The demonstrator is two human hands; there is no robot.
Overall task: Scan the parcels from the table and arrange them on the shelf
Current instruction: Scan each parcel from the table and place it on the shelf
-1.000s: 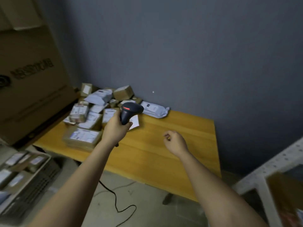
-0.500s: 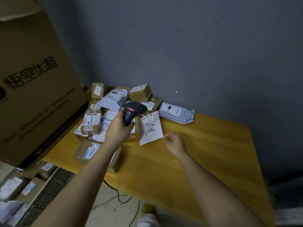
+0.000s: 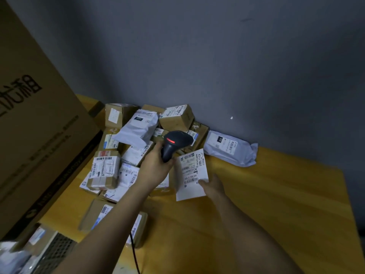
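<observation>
The left hand point(image 3: 154, 169) grips the scanner point(image 3: 173, 144). The right hand point(image 3: 212, 185) pinches a white parcel point(image 3: 190, 175) near the pile of parcels point(image 3: 138, 147) at the table's point(image 3: 276, 194) back left corner. Most still wait; no shelf shows.

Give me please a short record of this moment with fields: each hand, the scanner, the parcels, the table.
left hand: grips the scanner handle
right hand: touches the edge of the flat white parcel, label facing up
scanner: dark, red light showing, above the parcel pile
parcel pile: brown boxes and white bags heaped near the wall
white bag: lies apart, right of the pile
table: yellow wood
</observation>
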